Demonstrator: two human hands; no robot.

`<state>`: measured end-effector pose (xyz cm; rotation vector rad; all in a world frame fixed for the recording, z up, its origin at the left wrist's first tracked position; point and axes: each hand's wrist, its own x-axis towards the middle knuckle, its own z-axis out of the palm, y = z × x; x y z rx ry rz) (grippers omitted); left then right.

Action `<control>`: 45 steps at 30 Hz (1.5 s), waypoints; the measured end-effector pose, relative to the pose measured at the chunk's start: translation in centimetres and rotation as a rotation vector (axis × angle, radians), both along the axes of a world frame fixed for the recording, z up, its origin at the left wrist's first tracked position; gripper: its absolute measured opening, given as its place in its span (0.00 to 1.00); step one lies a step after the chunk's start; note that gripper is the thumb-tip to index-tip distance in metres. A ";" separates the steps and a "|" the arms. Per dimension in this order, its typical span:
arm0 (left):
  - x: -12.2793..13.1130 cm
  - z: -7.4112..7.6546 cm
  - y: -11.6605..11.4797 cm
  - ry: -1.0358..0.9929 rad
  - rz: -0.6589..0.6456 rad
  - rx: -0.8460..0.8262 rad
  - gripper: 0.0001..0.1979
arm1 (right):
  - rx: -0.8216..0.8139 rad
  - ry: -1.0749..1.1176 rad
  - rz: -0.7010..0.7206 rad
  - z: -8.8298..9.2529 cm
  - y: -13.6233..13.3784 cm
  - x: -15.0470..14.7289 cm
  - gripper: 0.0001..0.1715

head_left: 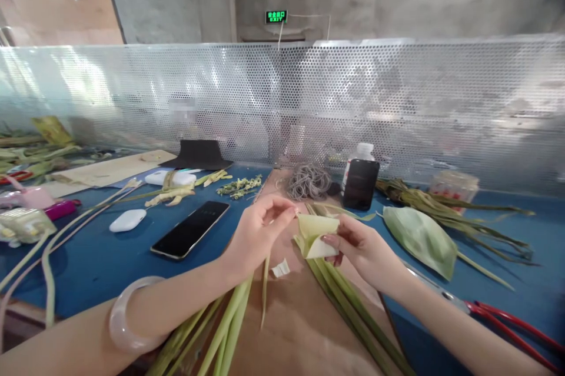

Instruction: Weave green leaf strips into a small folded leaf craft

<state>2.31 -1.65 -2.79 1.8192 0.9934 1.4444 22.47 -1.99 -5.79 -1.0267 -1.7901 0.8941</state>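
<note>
Folded leaf: a pale yellow-green strip, smooth and matte, doubled into a small pocket-shaped fold (314,233), held up between the two hands.
Leaf tails: long, ribbed green strips (348,311) run from the fold down toward the person across the brown paper (291,329).
Right hand: there it is (364,249), just right of the fold, thumb on the front face and fingers curled behind, gripping it firmly; the wrist comes in from the lower right.
Left hand: (258,232) just left of the fold, thumb and forefinger pinched together at its upper left corner; whether leaf is caught between them cannot be told. The other fingers are curled, the palm turned inward.
Left wrist: a pale, glossy, rounded bangle (128,317).
Under the left forearm: a loose bunch of stiff green strips (229,317).
Table: blue top (101,258), with a glossy black phone (190,229) and a smooth white case (128,220) well left of the hands.
Right side: a broad, flat green leaf (421,238) near the right hand, and red-handled scissors (507,320) beside the forearm.
Behind: a tangled grey coil (309,180) and a perforated metal screen (397,99).
</note>
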 end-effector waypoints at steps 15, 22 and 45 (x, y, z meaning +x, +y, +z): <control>0.1 -1.3 2.0 -0.363 -0.091 -0.392 0.11 | 0.058 0.043 -0.034 0.1 -0.1 0.2 0.10; 0.2 -1.1 1.8 -0.197 -0.134 -0.431 0.09 | 0.090 0.316 -0.118 0.2 0.7 0.8 0.11; 0.0 0.4 1.5 -0.425 -0.411 -0.458 0.04 | 0.191 -0.013 -0.416 -0.3 3.0 2.1 0.11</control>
